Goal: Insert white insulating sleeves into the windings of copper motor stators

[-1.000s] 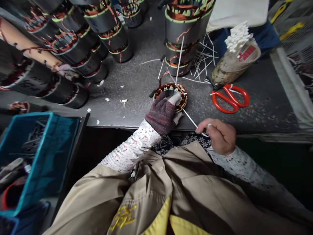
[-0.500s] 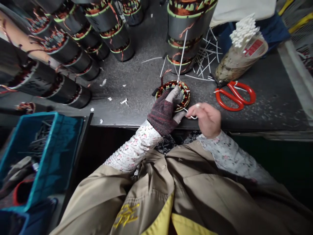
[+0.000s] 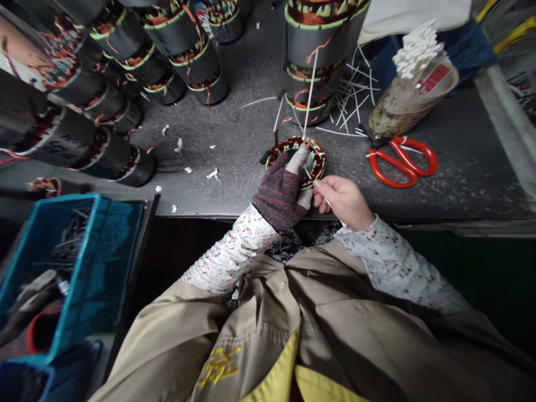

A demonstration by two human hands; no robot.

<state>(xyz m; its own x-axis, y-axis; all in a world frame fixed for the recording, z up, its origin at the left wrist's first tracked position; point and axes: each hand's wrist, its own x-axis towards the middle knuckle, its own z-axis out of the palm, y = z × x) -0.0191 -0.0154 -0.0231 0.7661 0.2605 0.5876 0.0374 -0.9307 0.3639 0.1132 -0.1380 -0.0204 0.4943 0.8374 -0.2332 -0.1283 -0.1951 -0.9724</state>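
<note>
My left hand (image 3: 281,192), in a dark fingerless glove with pale-wrapped fingertips, grips a small wound stator (image 3: 320,159) on the bench. Its ring shows copper windings and green insulation. A thin white tie strip (image 3: 310,97) runs up from the ring, close to my left fingertips. My bare right hand (image 3: 347,202) is at the stator's near right edge, thumb and finger pinched on a white strip end, of which a bit shows under the fingers. Red-handled scissors (image 3: 412,167) lie to the right of this hand.
Stacked stators (image 3: 307,44) stand behind the ring, with more stacks (image 3: 104,148) at left. Loose white strips (image 3: 355,100) lie near a tilted container (image 3: 402,100) full of strips. A teal bin (image 3: 90,268) sits lower left. Another person's arm (image 3: 20,33) reaches in upper left.
My right hand has moved slightly left, closer to the ring, its fingers turned downward. The strip loop beside it no longer shows. One left-hand stator stack has shifted away to the left.
</note>
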